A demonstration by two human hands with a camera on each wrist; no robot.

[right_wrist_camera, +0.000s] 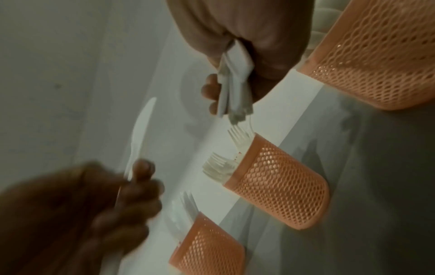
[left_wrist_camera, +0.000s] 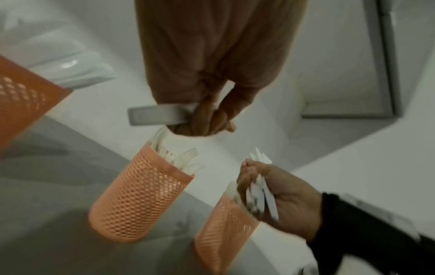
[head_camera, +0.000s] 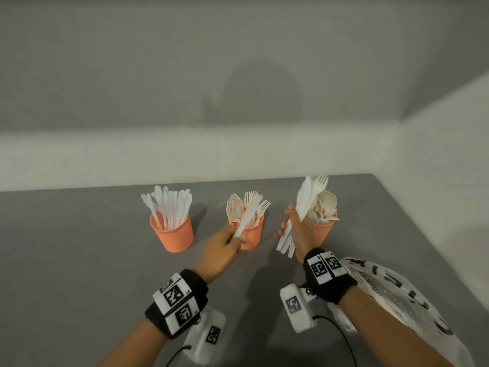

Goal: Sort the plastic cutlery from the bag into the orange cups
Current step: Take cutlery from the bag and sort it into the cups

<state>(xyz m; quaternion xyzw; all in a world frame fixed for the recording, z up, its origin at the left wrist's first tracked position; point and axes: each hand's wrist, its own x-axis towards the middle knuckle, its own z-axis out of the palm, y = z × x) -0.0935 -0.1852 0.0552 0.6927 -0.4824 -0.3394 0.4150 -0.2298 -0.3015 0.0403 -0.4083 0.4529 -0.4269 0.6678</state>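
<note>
Plastic knife point(head_camera: 244, 221) pinched in left hand point(head_camera: 222, 247) grip; right hand point(head_camera: 299, 231) clutches cutlery bundle point(head_camera: 304, 205).

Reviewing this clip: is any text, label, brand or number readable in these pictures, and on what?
Plastic bag: large black letters and a smaller line of print, creased and cut off, not readable.
Wrist bands and camera housings: black-and-white square code markers with tiny marks beside them, too small to read.
Orange cups, cutlery: no text.
</note>
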